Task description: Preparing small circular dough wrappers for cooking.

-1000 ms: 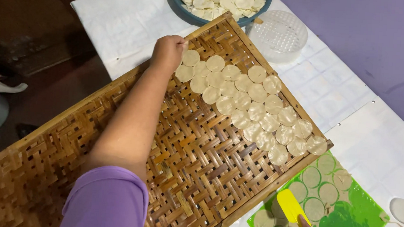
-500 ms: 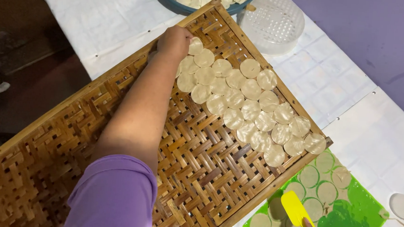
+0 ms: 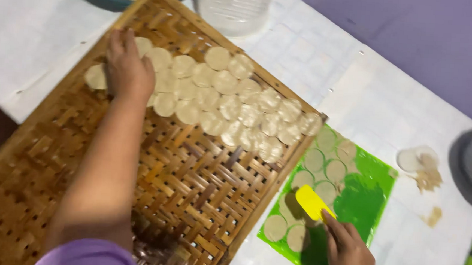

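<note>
My left hand (image 3: 126, 68) lies palm down on the far left corner of a woven bamboo tray (image 3: 150, 187), its fingers over pale round dough discs (image 3: 224, 102) laid in overlapping rows there. One disc (image 3: 94, 77) sits just left of the hand. My right hand (image 3: 348, 256) grips a yellow scraper (image 3: 311, 202) whose blade rests on a green mat (image 3: 366, 192). Several more cut dough discs (image 3: 324, 165) lie on that mat beside the tray's right edge.
A dark blue bowl (image 3: 107, 0) of dough pieces and a clear plastic lid (image 3: 234, 7) stand beyond the tray. A small dough scrap pile (image 3: 422, 166) lies right of the mat. A grey round dish (image 3: 471, 169) sits at the right edge, on white cloth (image 3: 390, 104).
The view has swung right and down. My left hand stays on the discs at the tray's far corner. My right hand with the scraper has come further into view over the mat.
</note>
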